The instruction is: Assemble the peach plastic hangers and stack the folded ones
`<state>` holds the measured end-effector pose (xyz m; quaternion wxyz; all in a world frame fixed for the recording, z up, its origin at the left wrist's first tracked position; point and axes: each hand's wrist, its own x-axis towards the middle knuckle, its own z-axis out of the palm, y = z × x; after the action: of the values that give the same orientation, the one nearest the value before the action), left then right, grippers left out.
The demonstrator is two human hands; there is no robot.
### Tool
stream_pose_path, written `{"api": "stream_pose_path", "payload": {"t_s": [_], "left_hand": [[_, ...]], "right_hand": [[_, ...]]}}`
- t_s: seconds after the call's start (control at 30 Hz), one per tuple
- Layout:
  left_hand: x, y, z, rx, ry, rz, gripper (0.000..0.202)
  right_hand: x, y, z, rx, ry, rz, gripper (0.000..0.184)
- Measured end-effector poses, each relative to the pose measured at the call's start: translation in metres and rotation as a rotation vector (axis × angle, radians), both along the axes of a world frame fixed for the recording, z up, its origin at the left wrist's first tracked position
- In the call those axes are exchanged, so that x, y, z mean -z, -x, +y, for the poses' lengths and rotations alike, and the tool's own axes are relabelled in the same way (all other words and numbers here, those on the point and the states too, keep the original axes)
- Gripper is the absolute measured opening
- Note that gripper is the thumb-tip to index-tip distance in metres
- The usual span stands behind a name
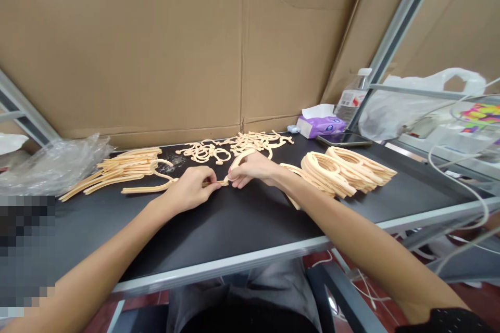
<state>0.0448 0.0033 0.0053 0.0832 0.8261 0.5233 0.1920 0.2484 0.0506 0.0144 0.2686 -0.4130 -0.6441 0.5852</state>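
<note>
My left hand (194, 187) is closed over a long beige strip (146, 189) with a curved branch, pinching its narrow end between thumb and fingers. Just to the right, my right hand (253, 168) grips a curved beige piece (239, 159), whose lower end meets or nearly meets the strip's tip. My fingers partly cover where the two come together. Behind my hands lies a heap of small curled beige pieces (253, 140). A stack of long beige strips (128, 164) is to the left, and loop-shaped beige pieces (320, 171) are piled beside my right forearm.
The black tabletop (219, 229) has a metal front edge, with a cardboard wall (156, 47) behind. Clear plastic wrap (58, 161) lies at far left. A purple tissue pack (322, 126), a phone (344, 139) and a bottle (351, 99) are at back right, near loose white cables (461, 187).
</note>
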Motion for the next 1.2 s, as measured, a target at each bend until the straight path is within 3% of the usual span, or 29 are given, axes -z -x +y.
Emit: {"api": "stream_pose_path", "payload": {"t_s": [0.3,0.63,0.97,1.2], "left_hand": [[0.002,0.002,0.002,0.038,-0.012,-0.026,0.021],[0.0,0.007,0.003,0.072,-0.005,-0.036,0.019],[0.007,0.012,0.011,0.106,-0.01,-0.102,0.018],[-0.001,0.009,0.008,0.103,0.0,-0.07,0.02]], "right_hand": [[0.0,0.003,-0.001,0.07,0.121,0.01,0.007],[-0.001,0.005,-0.004,0.075,0.106,0.009,0.012],[-0.002,0.013,-0.008,0.059,0.103,-0.002,0.01],[0.0,0.01,-0.004,0.049,0.117,0.025,0.008]]}}
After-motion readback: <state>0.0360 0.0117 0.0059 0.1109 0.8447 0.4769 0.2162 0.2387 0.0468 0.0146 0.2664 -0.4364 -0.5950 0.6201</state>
